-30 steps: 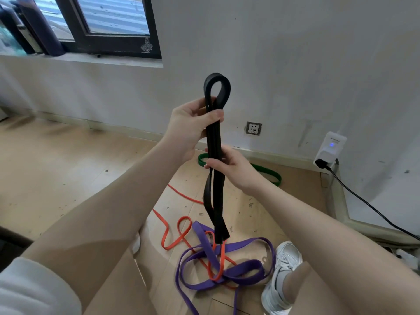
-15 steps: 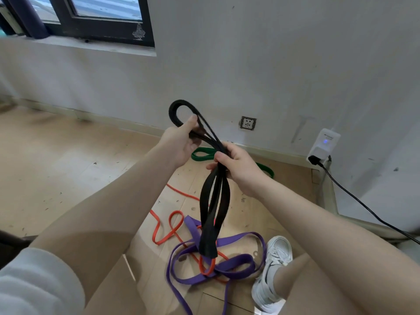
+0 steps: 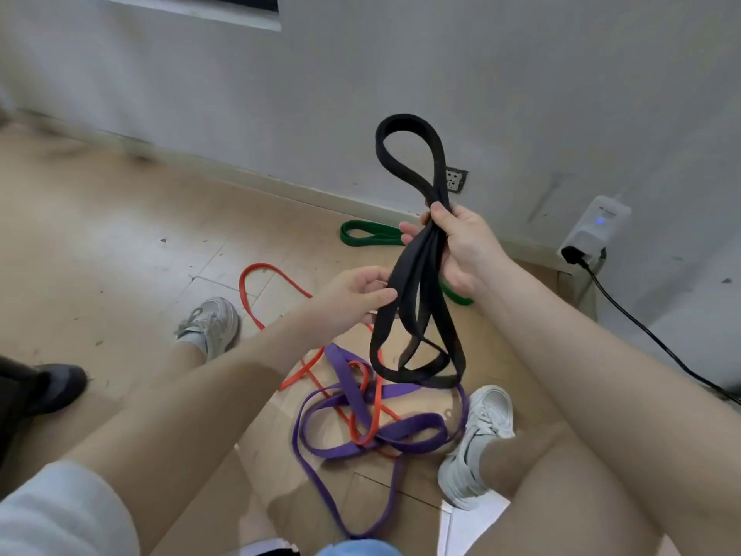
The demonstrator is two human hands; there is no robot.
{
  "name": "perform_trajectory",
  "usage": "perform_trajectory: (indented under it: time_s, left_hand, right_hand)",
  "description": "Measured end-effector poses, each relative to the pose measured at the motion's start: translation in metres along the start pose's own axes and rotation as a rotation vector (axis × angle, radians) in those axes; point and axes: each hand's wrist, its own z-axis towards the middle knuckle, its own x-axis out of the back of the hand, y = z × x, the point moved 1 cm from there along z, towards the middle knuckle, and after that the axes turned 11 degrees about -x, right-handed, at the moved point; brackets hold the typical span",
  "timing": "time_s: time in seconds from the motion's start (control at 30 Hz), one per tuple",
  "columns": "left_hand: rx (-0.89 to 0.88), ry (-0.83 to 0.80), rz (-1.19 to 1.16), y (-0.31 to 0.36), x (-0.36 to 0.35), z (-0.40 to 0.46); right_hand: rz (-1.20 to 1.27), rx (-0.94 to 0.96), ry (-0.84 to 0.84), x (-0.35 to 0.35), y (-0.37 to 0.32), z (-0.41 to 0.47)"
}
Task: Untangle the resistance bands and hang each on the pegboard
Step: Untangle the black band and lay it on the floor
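Released by the left hand (image 3: 353,298), whose loosely open fingers now touch a strand at 9 o'clock, the black band (image 3: 417,274) hangs doubled from the right hand (image 3: 461,246) gripping it. It looks freed; purple band (image 3: 361,439) and orange band (image 3: 280,290) lie tangled at 6 o'clock. No containers or pegboard show.

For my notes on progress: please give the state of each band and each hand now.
black band: lifted, folded in loops
purple band: on floor, tangled with orange
orange band: on floor, tangled
green band: on floor, apart
right hand: grips black band
left hand: fingers touch black band
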Motion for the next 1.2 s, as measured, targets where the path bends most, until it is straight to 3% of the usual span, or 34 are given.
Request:
perform_trajectory:
  time_s: [0.27,0.37,0.43,0.53,0.63,0.7,0.73,0.83,0.97,1.1,1.2]
  left_hand:
    - [-0.017,0.122,0.115,-0.010,0.012,0.009]
    - [0.004,0.178,0.015,-0.005,0.021,0.013]
    - [-0.084,0.201,-0.011,0.002,0.028,0.013]
    - [-0.146,0.094,0.280,-0.002,0.035,0.008]
    - [0.010,-0.021,0.523,-0.030,0.033,-0.001]
    - [0.114,0.030,0.591,-0.052,0.033,-0.008]
    - [0.161,0.102,0.534,-0.061,0.034,-0.010]
    - [0.310,0.380,0.079,-0.068,0.037,-0.014]
    - [0.390,0.482,-0.336,-0.068,0.046,-0.014]
    - [0.210,0.410,-0.654,-0.050,0.054,-0.023]
    - [-0.099,0.347,-0.834,-0.002,0.065,-0.023]
  right_hand:
    - [-0.111,0.014,0.057,0.016,0.004,0.007]
    - [-0.168,0.028,0.057,0.020,0.004,0.008]
    - [-0.109,0.038,0.068,0.019,0.001,0.009]
    - [0.052,0.024,0.080,0.018,-0.005,0.010]
    - [0.143,0.027,0.099,0.017,-0.009,0.012]
    - [0.212,0.045,0.135,0.021,-0.013,0.014]
    - [0.240,0.055,0.153,0.023,-0.016,0.015]
    - [0.281,0.043,0.202,0.033,-0.016,0.015]
    - [0.213,0.004,0.250,0.040,-0.004,0.017]
    - [0.222,-0.048,0.316,0.056,-0.003,0.022]
    - [0.010,-0.180,0.371,0.069,0.009,0.024]
